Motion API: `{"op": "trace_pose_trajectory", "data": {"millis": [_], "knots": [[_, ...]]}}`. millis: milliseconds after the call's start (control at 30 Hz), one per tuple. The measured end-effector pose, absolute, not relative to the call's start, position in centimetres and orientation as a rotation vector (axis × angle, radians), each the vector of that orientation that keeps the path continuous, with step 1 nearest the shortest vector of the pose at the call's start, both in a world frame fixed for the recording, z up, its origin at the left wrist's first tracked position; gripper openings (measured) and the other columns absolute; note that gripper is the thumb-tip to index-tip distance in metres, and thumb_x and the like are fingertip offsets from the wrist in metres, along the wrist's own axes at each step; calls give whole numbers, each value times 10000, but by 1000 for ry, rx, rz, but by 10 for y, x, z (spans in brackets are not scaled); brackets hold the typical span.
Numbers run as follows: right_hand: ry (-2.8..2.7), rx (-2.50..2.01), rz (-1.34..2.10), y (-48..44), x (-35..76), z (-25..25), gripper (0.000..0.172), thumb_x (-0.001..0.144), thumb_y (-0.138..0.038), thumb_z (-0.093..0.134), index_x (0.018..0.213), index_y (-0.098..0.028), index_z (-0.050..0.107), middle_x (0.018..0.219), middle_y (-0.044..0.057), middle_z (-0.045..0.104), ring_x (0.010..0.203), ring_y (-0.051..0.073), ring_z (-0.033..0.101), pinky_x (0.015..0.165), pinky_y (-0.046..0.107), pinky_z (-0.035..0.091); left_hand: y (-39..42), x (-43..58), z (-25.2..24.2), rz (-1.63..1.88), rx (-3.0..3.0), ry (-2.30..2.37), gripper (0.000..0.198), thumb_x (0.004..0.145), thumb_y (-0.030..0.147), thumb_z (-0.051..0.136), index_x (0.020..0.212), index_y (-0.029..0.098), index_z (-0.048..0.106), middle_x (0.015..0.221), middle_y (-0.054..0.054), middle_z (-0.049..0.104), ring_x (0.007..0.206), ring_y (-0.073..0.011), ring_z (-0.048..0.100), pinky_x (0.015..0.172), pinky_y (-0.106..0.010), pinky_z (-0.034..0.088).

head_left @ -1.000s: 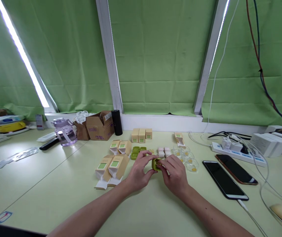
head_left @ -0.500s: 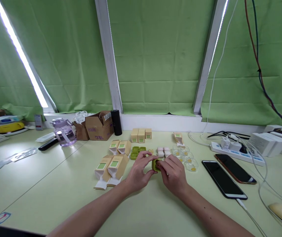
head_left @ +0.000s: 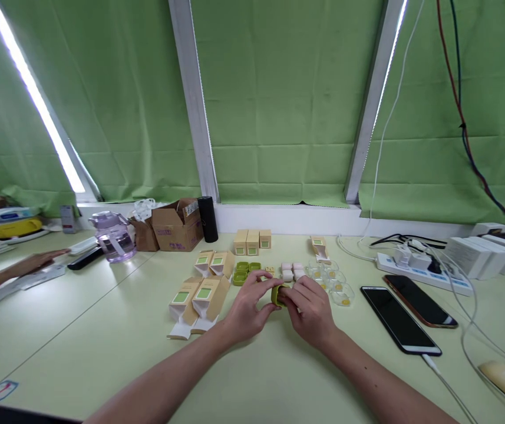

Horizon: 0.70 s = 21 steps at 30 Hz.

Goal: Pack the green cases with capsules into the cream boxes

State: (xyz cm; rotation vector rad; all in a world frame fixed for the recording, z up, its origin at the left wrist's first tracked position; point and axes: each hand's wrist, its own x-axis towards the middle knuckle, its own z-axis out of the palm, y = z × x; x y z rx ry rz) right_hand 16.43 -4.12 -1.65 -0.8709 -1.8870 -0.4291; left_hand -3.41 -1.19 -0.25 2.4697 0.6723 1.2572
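A small olive-green square box (head_left: 277, 296) is pinched between the thumb and fingers of my left hand (head_left: 251, 306), its opening turned to the right. The fingertips of my right hand (head_left: 309, 309) are closed together and reach into that opening; whatever they hold is hidden. Behind my left fingers sit several similar green boxes (head_left: 240, 277). Small yellow pieces (head_left: 269, 271) lie beside them. White and pale pink blocks (head_left: 287, 275) stand just beyond my right hand. To its right are several clear round cups (head_left: 343, 294) with yellow spots inside.
Open-flapped cartons (head_left: 208, 294) lie left; closed cartons (head_left: 247, 242) and one opened carton (head_left: 320, 248) stand farther back. Two phones (head_left: 400, 321) and a power strip (head_left: 424, 272) with cables lie right. At far left, another person's hand (head_left: 40, 261) reaches over plastic packaging near a purple jug (head_left: 116, 238).
Another person's arm has come into view from the left edge, over the plastic packaging. My own hands have barely moved around the green box.
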Motion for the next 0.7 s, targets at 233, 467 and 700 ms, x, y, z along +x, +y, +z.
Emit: {"op": "trace_pose_trajectory", "data": {"millis": [233, 467, 700], "knots": [[-1969, -765, -351, -43, 175, -14, 477, 925, -114, 557, 1390, -216, 580, 892, 86, 708, 786, 244, 584, 668, 394, 475, -9, -37, 3, 1336, 2454, 722, 492, 881, 93, 660, 1349, 246, 635, 1192, -120, 683, 1232, -299, 542, 1022, -509, 529], [-1917, -816, -312, -44, 172, -15, 628, 913, -138, 574, 1520, -231, 443, 1341, 165, 634, 1249, 339, 606, 960, 509, 571, -8, -37, 4, 1383, 2456, 785, 469, 864, 152, 736, 1318, 242, 661, 1147, -107, 718, 1182, -304, 539, 993, -512, 523], [-1975, -794, -182, -41, 167, -23, 687, 929, -72, 514, 1571, -242, 337, 1370, 152, 647, 1267, 301, 622, 1007, 499, 585, -14, -34, 6, 1333, 2519, 737, 436, 892, 198, 729, 1320, 238, 654, 1124, -100, 738, 1124, -300, 534, 971, -504, 519]]}}
